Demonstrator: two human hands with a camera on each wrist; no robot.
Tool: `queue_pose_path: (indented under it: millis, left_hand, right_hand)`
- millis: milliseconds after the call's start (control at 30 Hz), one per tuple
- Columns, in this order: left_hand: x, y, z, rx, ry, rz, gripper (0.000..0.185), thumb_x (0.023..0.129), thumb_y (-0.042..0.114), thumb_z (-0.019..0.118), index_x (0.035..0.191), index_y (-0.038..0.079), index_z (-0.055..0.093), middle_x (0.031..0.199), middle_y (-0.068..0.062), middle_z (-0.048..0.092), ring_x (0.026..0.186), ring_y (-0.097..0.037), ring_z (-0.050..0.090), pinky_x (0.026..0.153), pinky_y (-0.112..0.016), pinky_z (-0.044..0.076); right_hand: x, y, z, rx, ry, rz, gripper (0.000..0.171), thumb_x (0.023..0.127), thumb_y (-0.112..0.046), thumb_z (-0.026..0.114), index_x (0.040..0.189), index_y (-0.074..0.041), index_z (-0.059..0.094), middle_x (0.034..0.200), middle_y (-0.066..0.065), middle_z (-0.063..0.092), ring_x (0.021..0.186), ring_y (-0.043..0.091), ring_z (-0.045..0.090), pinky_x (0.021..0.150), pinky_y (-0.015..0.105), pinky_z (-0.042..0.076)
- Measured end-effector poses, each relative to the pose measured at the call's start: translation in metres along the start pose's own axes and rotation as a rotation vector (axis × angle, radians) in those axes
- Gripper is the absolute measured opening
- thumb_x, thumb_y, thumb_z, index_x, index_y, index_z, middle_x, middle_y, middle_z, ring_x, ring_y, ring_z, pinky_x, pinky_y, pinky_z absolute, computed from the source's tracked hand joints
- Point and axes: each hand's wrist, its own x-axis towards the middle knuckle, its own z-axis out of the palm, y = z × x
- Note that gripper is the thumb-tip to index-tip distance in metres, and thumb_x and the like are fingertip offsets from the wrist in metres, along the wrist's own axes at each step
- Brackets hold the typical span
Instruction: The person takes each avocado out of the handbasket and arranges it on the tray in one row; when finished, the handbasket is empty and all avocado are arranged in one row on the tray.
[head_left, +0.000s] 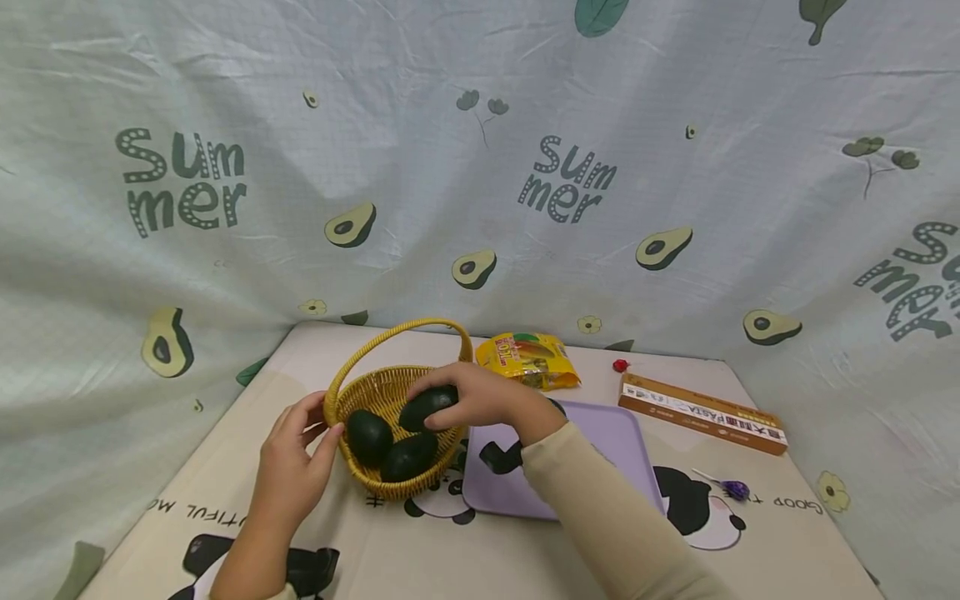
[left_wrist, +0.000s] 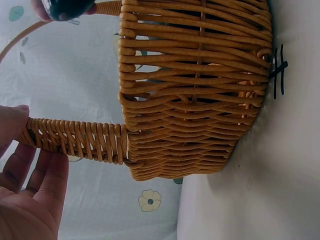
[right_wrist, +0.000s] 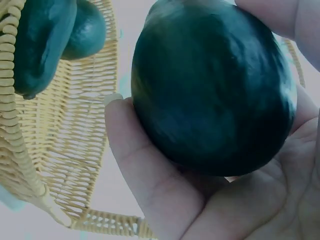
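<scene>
A yellow wicker basket point(head_left: 390, 493) with a tall arched handle point(head_left: 401, 328) stands on the table. My left hand point(head_left: 292, 467) holds the base of that handle at the left side, fingers and thumb around its woven strip point(left_wrist: 80, 139) in the left wrist view. Inside the basket lie two dark green avocados point(head_left: 369, 437), one partly overlapping the other. With thumb and fingers, my right hand point(head_left: 483, 398) grips a third avocado point(right_wrist: 215, 95) over the right part of the basket. In the head view, the fingers cover part of this avocado.
A lilac tray point(head_left: 626, 446) lies right of the basket, partly under the right forearm. Behind are a yellow snack bag point(head_left: 525, 358) and a small red item point(head_left: 620, 365). A long pasta box point(head_left: 701, 414) and a small purple item point(head_left: 735, 490) lie farther right.
</scene>
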Motion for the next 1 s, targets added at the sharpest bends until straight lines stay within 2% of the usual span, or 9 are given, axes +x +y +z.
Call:
queue_pose_path:
  millis: [100, 300, 433, 567, 800, 1000]
  left_hand:
    - [0.000, 0.000, 0.000, 0.002, -0.002, -0.004, 0.050, 0.092, -0.002, 0.073, 0.138, 0.003, 0.055, 0.124, -0.013, 0.061, 0.115, -0.029, 0.067, 0.095, -0.040, 0.054]
    - [0.000, 0.001, 0.000, -0.001, -0.006, -0.014, 0.050, 0.092, -0.002, 0.073, 0.138, 0.003, 0.055, 0.125, -0.013, 0.061, 0.116, -0.029, 0.066, 0.096, -0.040, 0.054]
    - [0.000, 0.002, 0.000, 0.000, -0.007, -0.017, 0.049, 0.092, -0.002, 0.073, 0.138, 0.003, 0.055, 0.125, -0.014, 0.061, 0.116, -0.029, 0.066, 0.096, -0.041, 0.054]
    - [0.001, 0.002, 0.000, 0.000, -0.009, -0.017, 0.049, 0.093, -0.001, 0.072, 0.138, 0.002, 0.055, 0.125, -0.014, 0.061, 0.116, -0.030, 0.066, 0.096, -0.042, 0.054]
    - [0.001, 0.001, 0.000, -0.001, -0.013, -0.022, 0.049, 0.093, -0.001, 0.072, 0.139, 0.003, 0.055, 0.126, -0.014, 0.061, 0.117, -0.029, 0.066, 0.096, -0.042, 0.054]
    - [0.001, 0.001, 0.000, -0.006, -0.014, -0.021, 0.049, 0.093, -0.001, 0.072, 0.138, 0.003, 0.054, 0.126, -0.014, 0.060, 0.117, -0.030, 0.066, 0.096, -0.042, 0.053]
  right_hand:
    - [-0.009, -0.001, -0.003, 0.016, -0.007, 0.000, 0.040, 0.090, -0.024, 0.078, 0.128, -0.032, 0.070, 0.128, -0.008, 0.066, 0.100, 0.012, 0.066, 0.083, 0.025, 0.061]
    - [-0.026, 0.002, -0.010, 0.009, 0.009, 0.065, 0.058, 0.081, -0.018, 0.084, 0.131, -0.042, 0.066, 0.127, -0.010, 0.064, 0.102, 0.017, 0.064, 0.082, 0.028, 0.061]
    - [-0.036, 0.011, -0.013, 0.028, 0.040, 0.078, 0.062, 0.080, -0.015, 0.084, 0.132, -0.043, 0.064, 0.128, -0.008, 0.063, 0.107, 0.020, 0.062, 0.087, 0.032, 0.060]
    - [-0.044, 0.021, -0.016, 0.008, 0.125, 0.114, 0.061, 0.080, -0.020, 0.084, 0.132, -0.043, 0.062, 0.129, -0.007, 0.062, 0.108, 0.022, 0.061, 0.089, 0.036, 0.059]
    - [-0.049, 0.043, -0.017, 0.023, 0.343, 0.194, 0.061, 0.080, -0.029, 0.087, 0.134, -0.035, 0.061, 0.136, -0.003, 0.060, 0.115, 0.026, 0.059, 0.096, 0.045, 0.059]
    - [-0.056, 0.059, -0.019, 0.026, 0.417, 0.244, 0.067, 0.081, -0.030, 0.087, 0.141, -0.032, 0.058, 0.142, 0.000, 0.058, 0.117, 0.031, 0.060, 0.099, 0.053, 0.056]
